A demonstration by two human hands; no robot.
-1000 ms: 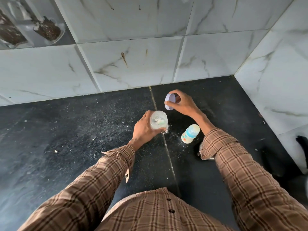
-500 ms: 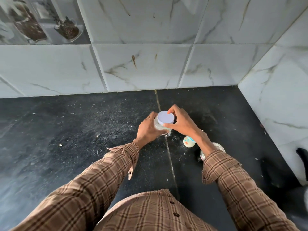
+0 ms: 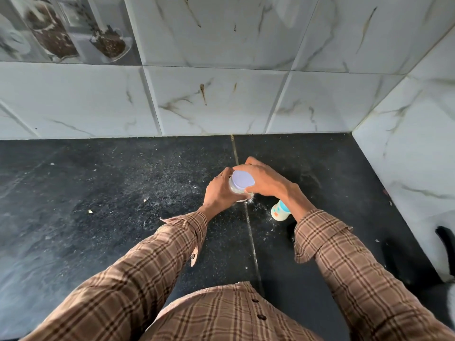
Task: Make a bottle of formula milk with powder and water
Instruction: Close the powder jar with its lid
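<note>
A small clear powder jar [image 3: 236,188] stands on the black counter [image 3: 123,198] with a pale lilac lid [image 3: 242,179] on top. My left hand [image 3: 218,193] wraps the jar's left side. My right hand [image 3: 264,179] grips the lid's rim from the right and from behind. A baby bottle [image 3: 279,212] with a blue collar and milky contents stands just right of the jar, partly hidden by my right forearm. White powder is spilled on the counter between jar and bottle.
Marble-look wall tiles [image 3: 221,99] close the counter at the back and on the right, forming a corner. A dark object [image 3: 445,242] sits at the right edge. Crumbs dot the counter left of the jar.
My right hand brought the lid from behind the jar down onto its mouth and now holds it there. My left hand stayed on the jar. The view tilted up.
</note>
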